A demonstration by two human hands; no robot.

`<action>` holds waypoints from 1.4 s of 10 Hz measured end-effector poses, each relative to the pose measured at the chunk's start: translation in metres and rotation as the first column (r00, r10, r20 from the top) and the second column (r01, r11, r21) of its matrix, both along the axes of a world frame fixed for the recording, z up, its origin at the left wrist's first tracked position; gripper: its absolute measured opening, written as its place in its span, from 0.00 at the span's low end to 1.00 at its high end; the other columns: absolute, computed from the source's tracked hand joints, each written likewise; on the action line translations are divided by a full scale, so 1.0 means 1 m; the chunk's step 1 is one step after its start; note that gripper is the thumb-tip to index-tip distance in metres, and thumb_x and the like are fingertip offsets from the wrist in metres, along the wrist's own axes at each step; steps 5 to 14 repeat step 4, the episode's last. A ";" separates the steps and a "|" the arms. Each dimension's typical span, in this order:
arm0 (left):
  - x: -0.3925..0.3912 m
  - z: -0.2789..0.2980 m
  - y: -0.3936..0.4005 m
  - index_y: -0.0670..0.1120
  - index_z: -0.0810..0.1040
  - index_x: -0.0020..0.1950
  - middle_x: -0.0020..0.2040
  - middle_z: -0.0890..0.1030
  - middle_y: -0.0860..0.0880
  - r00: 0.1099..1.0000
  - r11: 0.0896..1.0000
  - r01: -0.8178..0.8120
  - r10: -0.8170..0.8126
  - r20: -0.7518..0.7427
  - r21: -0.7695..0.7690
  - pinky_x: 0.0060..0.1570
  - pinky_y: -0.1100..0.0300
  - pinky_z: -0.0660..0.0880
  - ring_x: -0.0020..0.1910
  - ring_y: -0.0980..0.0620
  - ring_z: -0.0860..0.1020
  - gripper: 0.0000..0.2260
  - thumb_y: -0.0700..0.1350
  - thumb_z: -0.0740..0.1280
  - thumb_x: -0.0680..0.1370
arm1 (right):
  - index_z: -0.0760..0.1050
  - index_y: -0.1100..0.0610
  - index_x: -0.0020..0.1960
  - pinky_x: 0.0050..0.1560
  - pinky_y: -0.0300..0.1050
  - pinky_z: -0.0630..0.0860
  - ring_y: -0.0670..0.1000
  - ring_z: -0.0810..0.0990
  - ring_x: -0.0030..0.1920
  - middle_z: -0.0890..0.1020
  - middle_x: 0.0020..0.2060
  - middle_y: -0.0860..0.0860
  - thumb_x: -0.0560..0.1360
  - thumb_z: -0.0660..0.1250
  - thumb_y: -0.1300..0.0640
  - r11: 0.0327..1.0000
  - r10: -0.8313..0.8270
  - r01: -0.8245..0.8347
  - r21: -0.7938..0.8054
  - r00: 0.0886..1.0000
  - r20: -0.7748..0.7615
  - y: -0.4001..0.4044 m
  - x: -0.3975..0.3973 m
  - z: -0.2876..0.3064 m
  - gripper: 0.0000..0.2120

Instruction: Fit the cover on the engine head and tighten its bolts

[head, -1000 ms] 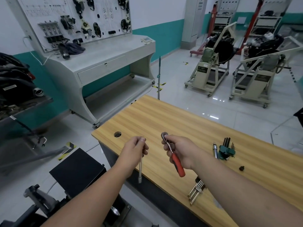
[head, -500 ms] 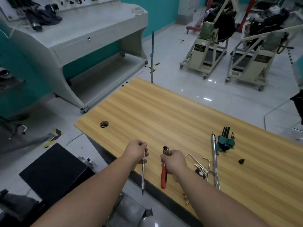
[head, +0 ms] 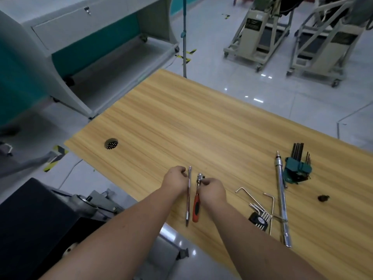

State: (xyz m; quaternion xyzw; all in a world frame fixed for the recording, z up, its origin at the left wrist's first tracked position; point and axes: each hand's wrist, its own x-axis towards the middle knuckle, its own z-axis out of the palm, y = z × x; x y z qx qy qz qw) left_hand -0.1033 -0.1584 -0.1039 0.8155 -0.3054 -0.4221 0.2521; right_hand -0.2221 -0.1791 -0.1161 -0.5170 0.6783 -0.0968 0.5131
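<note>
Both hands have come down to the desk's (head: 181,110) near edge. Left hand (head: 175,179) pinches the extension bar (head: 189,196); right hand (head: 212,189) grips the ratchet (head: 197,196) head. Both tools lie parallel, just apart, heads pointing away. No engine cover shows.

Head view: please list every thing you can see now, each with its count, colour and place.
wooden table: 1, light brown, centre.
cable hole: 1, dark, table's left corner.
extension bar: 1, silver, near edge, in the left hand.
ratchet: 1, silver head, red-black handle, beside the bar, in the right hand.
loose hex keys: several, silver, right of the ratchet.
long silver tool: 1, right side of table.
hex key holder: 1, green, black keys, far right.
small dark part: 1, black, right side.
grey console: 1, upper left.
engine stands: 2, beige, upper right.
left hand: grips the bar.
right hand: grips the ratchet.
</note>
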 end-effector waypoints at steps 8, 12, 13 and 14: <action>-0.003 -0.008 0.043 0.42 0.77 0.68 0.61 0.80 0.44 0.994 0.995 0.096 -0.094 -0.060 0.030 0.66 0.51 0.73 0.62 0.47 0.78 0.18 0.38 0.69 0.78 | 0.75 0.54 0.42 0.39 0.45 0.70 0.53 0.74 0.34 0.77 0.31 0.51 0.71 0.62 0.63 0.995 0.097 -0.098 0.000 0.994 -0.045 0.016 -0.008 0.014 0.06; -0.003 -0.008 0.043 0.42 0.77 0.68 0.61 0.80 0.44 0.994 0.995 0.096 -0.094 -0.060 0.030 0.66 0.51 0.73 0.62 0.47 0.78 0.18 0.38 0.69 0.78 | 0.75 0.54 0.42 0.39 0.45 0.70 0.53 0.74 0.34 0.77 0.31 0.51 0.71 0.62 0.63 0.995 0.097 -0.098 0.000 0.994 -0.045 0.016 -0.008 0.014 0.06; -0.003 -0.008 0.043 0.42 0.77 0.68 0.61 0.80 0.44 0.994 0.995 0.096 -0.094 -0.060 0.030 0.66 0.51 0.73 0.62 0.47 0.78 0.18 0.38 0.69 0.78 | 0.75 0.54 0.42 0.39 0.45 0.70 0.53 0.74 0.34 0.77 0.31 0.51 0.71 0.62 0.63 0.995 0.097 -0.098 0.000 0.994 -0.045 0.016 -0.008 0.014 0.06; -0.003 -0.008 0.043 0.42 0.77 0.68 0.61 0.80 0.44 0.994 0.995 0.096 -0.094 -0.060 0.030 0.66 0.51 0.73 0.62 0.47 0.78 0.18 0.38 0.69 0.78 | 0.75 0.54 0.42 0.39 0.45 0.70 0.53 0.74 0.34 0.77 0.31 0.51 0.71 0.62 0.63 0.995 0.097 -0.098 0.000 0.994 -0.045 0.016 -0.008 0.014 0.06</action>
